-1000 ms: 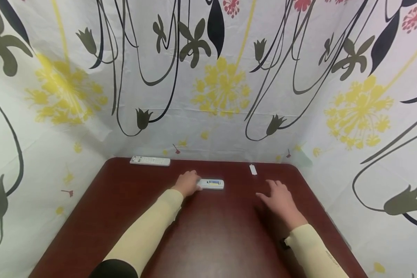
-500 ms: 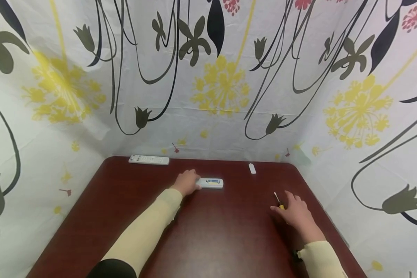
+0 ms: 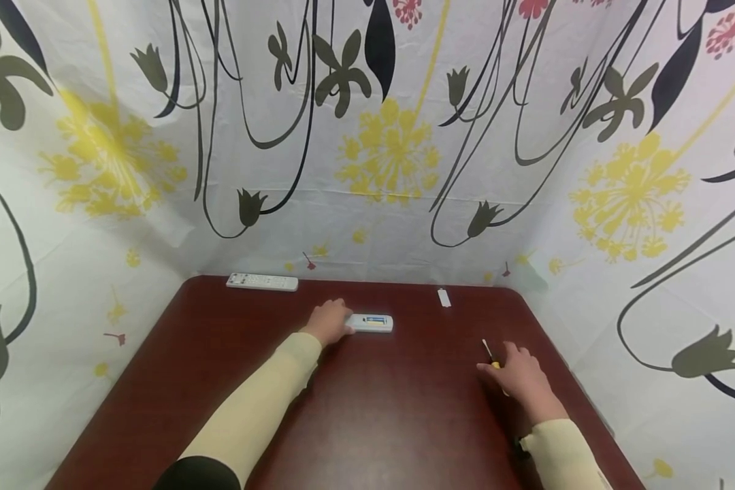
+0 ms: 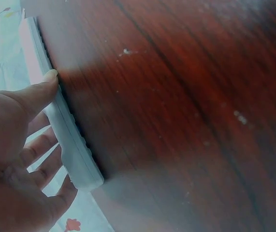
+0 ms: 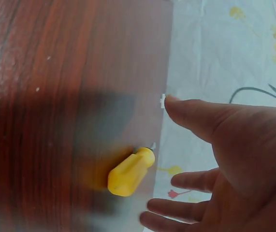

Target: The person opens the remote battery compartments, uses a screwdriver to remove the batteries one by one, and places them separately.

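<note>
Your left hand (image 3: 329,322) pinches one end of a pale grey remote (image 3: 372,323) at a reddish-brown desk (image 3: 367,415), thumb along the near side and fingers at the far side. The remote lies lengthwise along the back edge, set in from it and about midway between the left and right edges, button side down, its open battery slot (image 3: 376,320) facing up at the end away from your grip.

Your right hand (image 3: 520,376), near the right edge, holds nothing: thumb and fingers are spread apart beside a yellow-handled screwdriver (image 5: 130,173). The tool lies on the desktop, its metal tip toward the back edge; the right wrist view shows a gap between your fingers and the handle.

Along the back edge, near the far left corner, a second remote (image 3: 262,282) lies buttons up, well apart from both your hands. A small white cover (image 3: 444,298) rests near the same edge, toward the far right corner. Cream sleeves (image 3: 254,398) reach down your forearms, and a white cloth (image 3: 367,156) printed with yellow, red and dark flowers hangs behind the desk and along its sides.
</note>
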Motion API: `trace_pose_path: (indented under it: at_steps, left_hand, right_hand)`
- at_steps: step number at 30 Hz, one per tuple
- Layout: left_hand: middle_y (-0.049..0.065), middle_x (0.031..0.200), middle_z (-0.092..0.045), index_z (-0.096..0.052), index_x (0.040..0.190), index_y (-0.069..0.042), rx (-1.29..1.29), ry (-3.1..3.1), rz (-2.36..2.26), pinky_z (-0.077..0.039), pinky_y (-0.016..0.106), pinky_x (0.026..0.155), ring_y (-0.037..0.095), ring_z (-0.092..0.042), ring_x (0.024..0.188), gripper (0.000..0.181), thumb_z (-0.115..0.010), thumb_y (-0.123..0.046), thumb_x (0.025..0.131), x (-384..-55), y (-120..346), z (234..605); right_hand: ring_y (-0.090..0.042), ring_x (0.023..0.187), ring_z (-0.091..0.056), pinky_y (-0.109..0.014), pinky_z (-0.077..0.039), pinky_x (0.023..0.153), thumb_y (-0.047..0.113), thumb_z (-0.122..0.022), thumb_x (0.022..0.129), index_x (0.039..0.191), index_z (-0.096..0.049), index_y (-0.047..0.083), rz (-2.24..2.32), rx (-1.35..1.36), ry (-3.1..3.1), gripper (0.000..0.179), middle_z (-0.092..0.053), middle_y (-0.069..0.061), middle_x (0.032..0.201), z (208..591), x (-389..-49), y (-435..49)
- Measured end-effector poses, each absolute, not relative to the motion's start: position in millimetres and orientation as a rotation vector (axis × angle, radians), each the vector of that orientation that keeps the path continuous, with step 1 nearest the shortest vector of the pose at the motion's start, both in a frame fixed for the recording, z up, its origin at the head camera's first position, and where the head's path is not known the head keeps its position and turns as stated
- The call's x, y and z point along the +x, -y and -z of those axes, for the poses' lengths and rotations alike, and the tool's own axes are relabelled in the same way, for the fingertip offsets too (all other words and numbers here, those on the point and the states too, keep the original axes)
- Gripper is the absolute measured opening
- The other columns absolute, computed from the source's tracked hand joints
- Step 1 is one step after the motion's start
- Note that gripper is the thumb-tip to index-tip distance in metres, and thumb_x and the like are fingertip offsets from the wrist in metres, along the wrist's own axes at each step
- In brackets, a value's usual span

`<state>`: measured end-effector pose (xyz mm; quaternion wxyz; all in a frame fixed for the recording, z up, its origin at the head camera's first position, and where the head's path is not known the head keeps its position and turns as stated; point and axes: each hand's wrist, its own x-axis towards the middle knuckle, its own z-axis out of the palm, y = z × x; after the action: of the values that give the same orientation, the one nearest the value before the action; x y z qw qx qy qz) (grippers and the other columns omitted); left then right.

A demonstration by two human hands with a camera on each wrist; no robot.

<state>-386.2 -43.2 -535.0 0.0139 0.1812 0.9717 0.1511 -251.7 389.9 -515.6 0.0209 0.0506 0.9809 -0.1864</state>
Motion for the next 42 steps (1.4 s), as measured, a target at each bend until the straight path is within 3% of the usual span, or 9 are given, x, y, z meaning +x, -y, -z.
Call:
trace_pose_path:
  at_steps: [4, 8, 20, 30, 42]
  left_hand:
    - [0.011, 0.139, -0.067, -0.075, 0.143, -0.011, 0.557, -3.024, -0.466, -0.05, 0.054, 0.113, 0.033, -0.062, 0.127, 0.048, -0.085, -0.033, 0.1, -388, 44, 535]
    - [0.011, 0.14, -0.067, -0.075, 0.144, -0.012, 0.556, -3.016, -0.463, -0.049, 0.054, 0.114, 0.032, -0.061, 0.129, 0.048, -0.085, -0.032, 0.101, -389, 44, 537]
    - [0.01, 0.14, -0.067, -0.074, 0.144, -0.012, 0.568, -3.026, -0.459, -0.049, 0.053, 0.115, 0.031, -0.061, 0.128, 0.049, -0.084, -0.033, 0.101, -390, 42, 540]
    - [0.01, 0.138, -0.067, -0.075, 0.143, -0.012, 0.586, -3.036, -0.422, -0.051, 0.053, 0.112, 0.031, -0.062, 0.126, 0.049, -0.085, -0.035, 0.1, -390, 43, 539]
    - [0.009, 0.135, -0.068, -0.076, 0.143, -0.013, 0.573, -3.03, -0.433, -0.052, 0.052, 0.111, 0.03, -0.062, 0.122, 0.049, -0.085, -0.035, 0.1, -391, 44, 540]
  right_hand:
    - [-0.053, 0.11, -0.058, -0.067, -0.054, 0.086, 0.056, -0.082, 0.096, 0.131, -0.054, -0.011, 0.565, 0.168, -3.023, 0.081, -0.055, -0.038, 0.125, 520, -257, -389]
    - [-0.055, 0.104, -0.056, -0.065, -0.054, 0.078, 0.059, -0.083, 0.093, 0.116, -0.06, -0.007, 0.528, 0.182, -3.055, 0.074, -0.055, -0.033, 0.114, 530, -265, -394]
    - [-0.06, 0.11, -0.053, -0.069, -0.054, 0.08, 0.045, -0.077, 0.101, 0.122, -0.056, -0.016, 0.446, 0.251, -3.046, 0.068, -0.05, -0.041, 0.118, 524, -265, -386]
    - [-0.039, 0.076, -0.061, -0.055, -0.053, 0.069, 0.033, -0.068, 0.104, 0.107, -0.056, -0.011, 0.53, 0.224, -3.004, 0.046, -0.059, -0.025, 0.092, 525, -267, -385]
    - [-0.033, 0.069, -0.06, -0.051, -0.052, 0.066, 0.031, -0.063, 0.103, 0.089, -0.06, 0.0, 0.531, 0.25, -2.993, 0.034, -0.061, -0.015, 0.08, 527, -271, -383]
